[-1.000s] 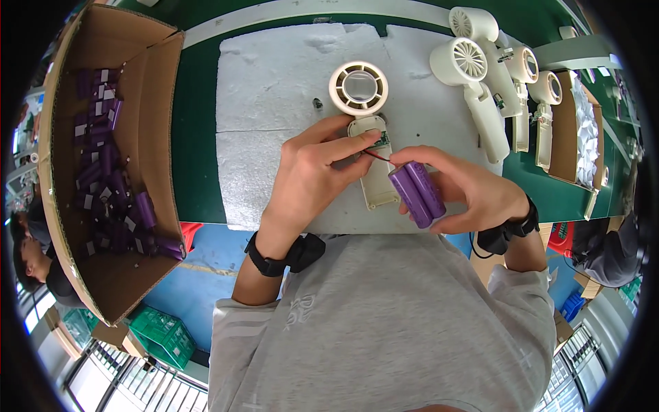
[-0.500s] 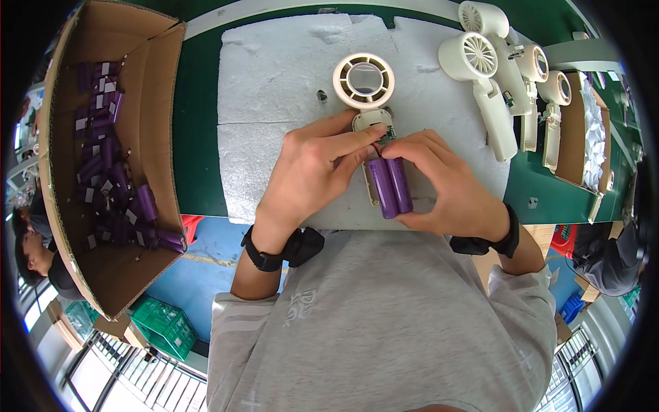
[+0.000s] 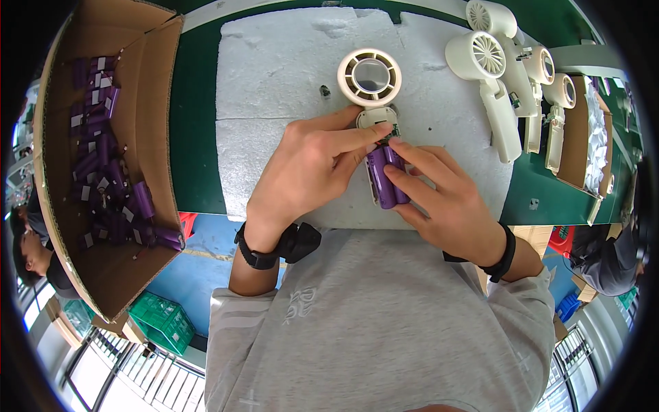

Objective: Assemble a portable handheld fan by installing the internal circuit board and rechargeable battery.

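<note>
A cream handheld fan (image 3: 369, 53) with a round ringed head lies on the white foam sheet, its handle opened toward me. My left hand (image 3: 302, 161) is closed on the handle's upper part, with the index fingertip on a small green circuit board (image 3: 394, 130). A purple battery pack (image 3: 383, 180) of two joined cylinders sits at the handle, partly over the open shell. My right hand (image 3: 446, 202) is closed on the pack: fingers on its top and right side, thumb near the lower end. Short wires by the fingertips are mostly hidden.
A tall cardboard box (image 3: 154, 89) with several purple battery packs (image 3: 103, 147) stands at left. Several cream fans (image 3: 498, 103) rest at right, beside a box of white pieces (image 3: 596, 137). A small dark part (image 3: 325, 90) lies on the foam sheet (image 3: 274, 62). Another person is at far left.
The battery pack has moved up and slightly left, closer over the handle. My right hand's fingers have shifted onto its top. The left hand stays at the circuit board.
</note>
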The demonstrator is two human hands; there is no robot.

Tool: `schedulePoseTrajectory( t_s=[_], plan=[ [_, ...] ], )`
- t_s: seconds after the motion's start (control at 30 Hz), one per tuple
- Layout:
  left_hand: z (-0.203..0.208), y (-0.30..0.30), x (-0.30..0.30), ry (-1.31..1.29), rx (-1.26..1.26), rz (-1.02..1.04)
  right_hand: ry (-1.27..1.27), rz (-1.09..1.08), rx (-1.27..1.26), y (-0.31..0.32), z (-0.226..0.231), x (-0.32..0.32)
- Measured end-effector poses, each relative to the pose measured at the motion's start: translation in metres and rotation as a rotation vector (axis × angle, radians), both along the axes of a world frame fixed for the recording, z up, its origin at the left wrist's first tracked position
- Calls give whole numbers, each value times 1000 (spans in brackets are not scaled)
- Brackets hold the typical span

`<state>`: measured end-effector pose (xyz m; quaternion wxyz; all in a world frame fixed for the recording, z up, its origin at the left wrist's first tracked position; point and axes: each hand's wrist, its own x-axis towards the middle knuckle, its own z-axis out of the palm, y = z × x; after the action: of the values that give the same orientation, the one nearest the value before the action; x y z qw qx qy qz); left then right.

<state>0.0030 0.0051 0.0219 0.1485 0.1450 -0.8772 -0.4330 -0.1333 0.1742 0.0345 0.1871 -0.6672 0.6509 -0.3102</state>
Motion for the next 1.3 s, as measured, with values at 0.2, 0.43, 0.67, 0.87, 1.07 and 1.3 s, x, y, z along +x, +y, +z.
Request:
schedulePoseTrajectory(
  t_s=[0.2, 0.43, 0.67, 0.87, 1.07, 1.3],
  plan=[
    [1, -4, 0, -58, 147, 5, 11, -48, 44, -2, -2, 4],
    [-1, -5, -2, -40, 219, 14, -223, -146, 187, -18, 6, -1],
    [-7, -3, -1, 24, 267, 31, -93, -12, 91, -15, -2, -6],
    [-4, -3, 5, 16, 263, 12, -32, -19, 63, -17, -4, -5],
    [-6, -9, 11, 87, -35, 349, 408, -450, -135, -102, -13, -43],
    [10, -56, 64, -36, -124, 642, 630, -471, -97, -71, 26, -80]
  ],
)
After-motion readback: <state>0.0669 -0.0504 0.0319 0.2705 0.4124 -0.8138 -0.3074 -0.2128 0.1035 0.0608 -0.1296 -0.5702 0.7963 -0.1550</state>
